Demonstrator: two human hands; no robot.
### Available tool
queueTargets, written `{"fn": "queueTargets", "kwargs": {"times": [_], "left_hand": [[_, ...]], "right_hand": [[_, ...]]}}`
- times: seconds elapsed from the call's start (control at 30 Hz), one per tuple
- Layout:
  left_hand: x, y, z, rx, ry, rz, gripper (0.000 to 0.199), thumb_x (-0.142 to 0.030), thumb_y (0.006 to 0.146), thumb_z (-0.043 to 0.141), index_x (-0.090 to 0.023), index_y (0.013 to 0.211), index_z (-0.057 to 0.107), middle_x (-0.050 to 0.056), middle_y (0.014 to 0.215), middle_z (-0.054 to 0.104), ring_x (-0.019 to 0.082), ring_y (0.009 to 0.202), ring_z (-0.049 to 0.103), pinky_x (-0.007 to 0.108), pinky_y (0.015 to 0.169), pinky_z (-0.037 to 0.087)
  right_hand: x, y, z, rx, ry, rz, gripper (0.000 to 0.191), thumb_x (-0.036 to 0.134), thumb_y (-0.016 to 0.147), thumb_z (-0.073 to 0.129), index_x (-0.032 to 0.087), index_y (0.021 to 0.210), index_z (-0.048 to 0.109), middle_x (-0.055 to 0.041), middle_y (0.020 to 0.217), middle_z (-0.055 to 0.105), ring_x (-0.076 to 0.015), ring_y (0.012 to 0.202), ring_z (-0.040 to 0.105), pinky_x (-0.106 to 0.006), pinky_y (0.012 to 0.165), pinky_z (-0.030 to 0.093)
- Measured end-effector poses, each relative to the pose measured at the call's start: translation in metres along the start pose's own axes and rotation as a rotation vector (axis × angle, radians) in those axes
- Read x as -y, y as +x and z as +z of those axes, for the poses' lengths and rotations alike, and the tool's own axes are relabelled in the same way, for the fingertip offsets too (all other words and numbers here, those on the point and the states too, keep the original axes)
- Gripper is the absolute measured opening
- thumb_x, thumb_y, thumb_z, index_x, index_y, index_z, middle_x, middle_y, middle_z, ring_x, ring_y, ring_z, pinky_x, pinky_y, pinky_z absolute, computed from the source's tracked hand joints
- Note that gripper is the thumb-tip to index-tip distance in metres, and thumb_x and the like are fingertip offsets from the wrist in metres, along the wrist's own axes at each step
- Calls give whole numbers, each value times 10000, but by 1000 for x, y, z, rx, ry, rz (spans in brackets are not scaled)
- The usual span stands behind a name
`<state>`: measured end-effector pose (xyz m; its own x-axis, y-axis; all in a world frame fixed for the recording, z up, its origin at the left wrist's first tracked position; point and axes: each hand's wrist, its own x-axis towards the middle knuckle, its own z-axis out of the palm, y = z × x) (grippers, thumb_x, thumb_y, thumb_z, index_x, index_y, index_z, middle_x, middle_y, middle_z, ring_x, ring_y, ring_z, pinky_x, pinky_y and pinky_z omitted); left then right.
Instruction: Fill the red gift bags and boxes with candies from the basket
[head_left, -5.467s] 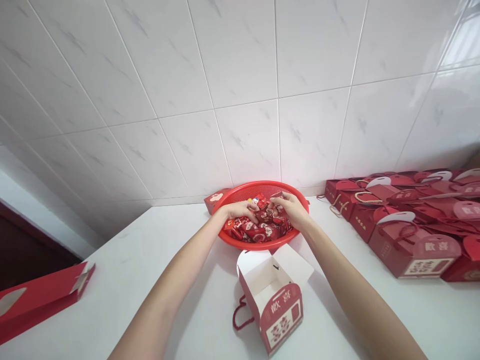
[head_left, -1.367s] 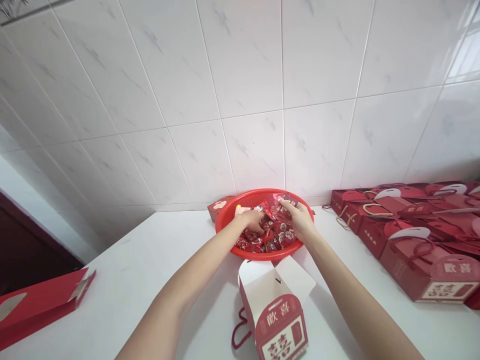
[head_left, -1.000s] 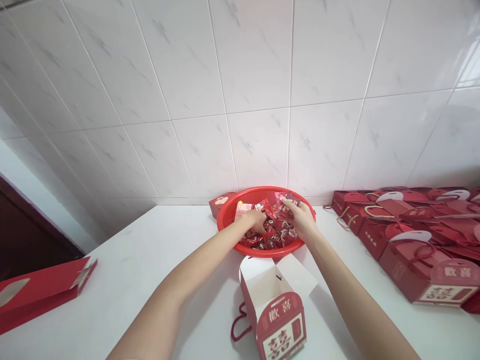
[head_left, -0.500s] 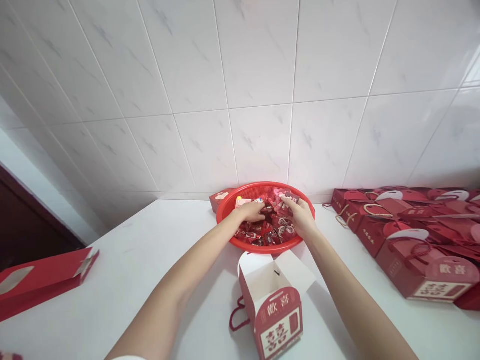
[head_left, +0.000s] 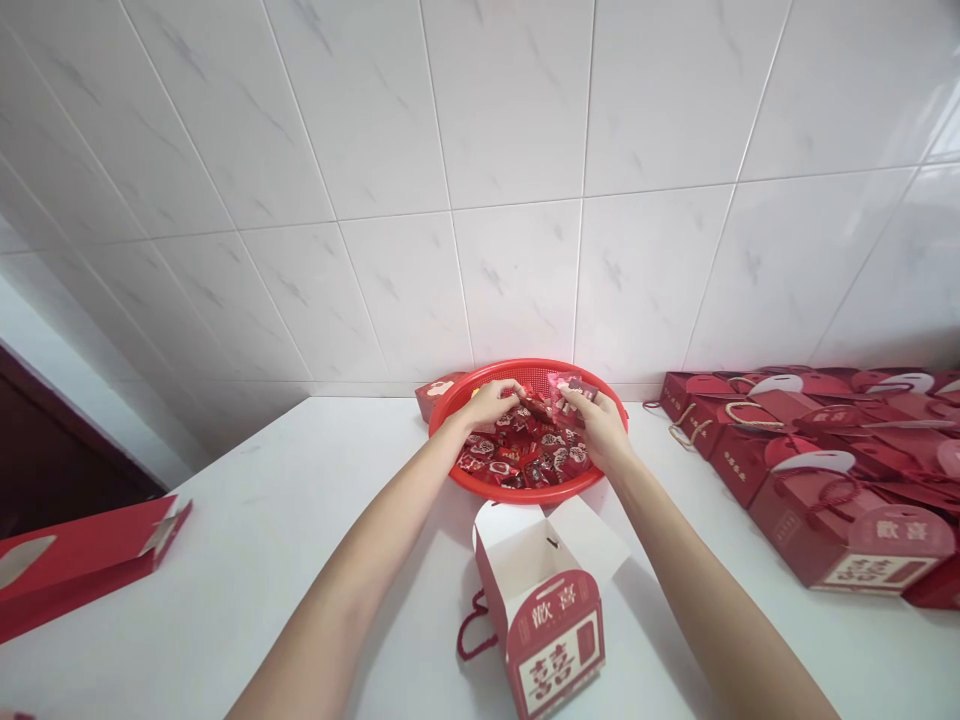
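A red plastic basket (head_left: 489, 490) holds many wrapped candies (head_left: 517, 460). Over its left side my left hand (head_left: 491, 403) is closed, thumb and fingers pinching a dark red wrapped candy (head_left: 536, 407). On the right, my right hand (head_left: 602, 428) grips pink and dark red candy packets (head_left: 571, 392) above the basket; its fingers partly cover them. In front of the basket a red gift box (head_left: 556, 645) stands with its top flaps open and its white inside showing. A dark red cord handle (head_left: 474, 630) hangs from its left side.
Rows of closed red gift boxes (head_left: 817, 510) fill the right of the white table (head_left: 300, 500). At the left edge lies a red paper bag or box (head_left: 90, 555). Another small red box (head_left: 435, 393) sits behind the basket, against the tiled wall (head_left: 517, 270).
My left hand has risen out of the candies and now pinches a dark red one. My right hand stays almost in place with its packets. The view has shifted slightly.
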<state>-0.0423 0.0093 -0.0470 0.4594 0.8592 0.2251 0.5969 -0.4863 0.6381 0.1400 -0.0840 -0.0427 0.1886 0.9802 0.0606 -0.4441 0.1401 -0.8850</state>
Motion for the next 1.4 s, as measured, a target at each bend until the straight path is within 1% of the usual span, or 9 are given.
{"fn": "queueTargets", "kwargs": {"times": [0.13,0.27,0.4,0.53,0.67,0.9,1.13,1.27,1.4], "left_hand": [[-2,2,-2,-64,-70,57,228,-174,772,469,-190,891,662,13,968,710,165,893,652,273,843,516],[-2,3,-2,-96,-140,144,186,-188,779,468,-180,857,638,23,922,689,165,842,634,284,816,513],[-1,4,-2,-157,-151,190,162,-183,809,460,-178,831,621,29,898,684,171,869,628,296,848,503],[-3,4,-2,-202,-170,193,137,-205,837,467,-180,823,601,24,891,674,170,867,619,298,857,504],[-5,3,-2,-231,-190,198,114,-229,834,471,-185,794,569,18,866,651,167,855,604,289,848,492],[-5,5,-4,-247,-156,160,110,-190,785,436,-193,762,543,-7,792,611,144,758,558,256,749,477],[-5,3,-3,-208,-116,130,145,-138,762,428,-182,741,564,2,796,656,140,730,588,253,721,491],[-6,3,-4,-203,-92,122,190,-128,768,447,-180,771,630,12,852,700,160,803,630,277,794,515],[-7,2,-5,-224,50,106,241,-129,762,521,-204,854,730,28,1015,739,211,1033,639,335,981,477]], "right_hand": [[-1,1,-2,2,-10,-4,311,388,552,851,195,661,634,-16,650,682,-194,654,666,-296,599,549],[-2,1,-2,-4,-12,-5,319,396,549,857,200,670,636,-8,648,680,-194,655,664,-300,605,554],[0,-1,-1,-18,5,-1,290,369,568,840,196,697,648,-8,667,688,-191,664,663,-301,620,555],[1,-1,0,-38,17,-13,251,334,586,827,200,686,640,9,653,671,-166,641,641,-280,619,543],[-1,1,-2,-28,12,-7,272,351,580,834,203,693,636,8,657,661,-170,644,639,-296,634,556],[0,5,-2,-84,21,-2,288,343,531,828,208,666,612,17,638,626,-147,618,589,-262,577,523],[2,3,0,-92,22,3,264,315,545,811,201,623,586,27,601,589,-124,597,544,-249,580,503],[2,3,-1,-81,21,9,250,314,561,797,205,631,583,33,611,589,-130,602,555,-267,604,511],[0,4,-2,-72,1,-7,253,332,573,796,209,676,601,31,634,608,-143,614,575,-278,611,512]]}}
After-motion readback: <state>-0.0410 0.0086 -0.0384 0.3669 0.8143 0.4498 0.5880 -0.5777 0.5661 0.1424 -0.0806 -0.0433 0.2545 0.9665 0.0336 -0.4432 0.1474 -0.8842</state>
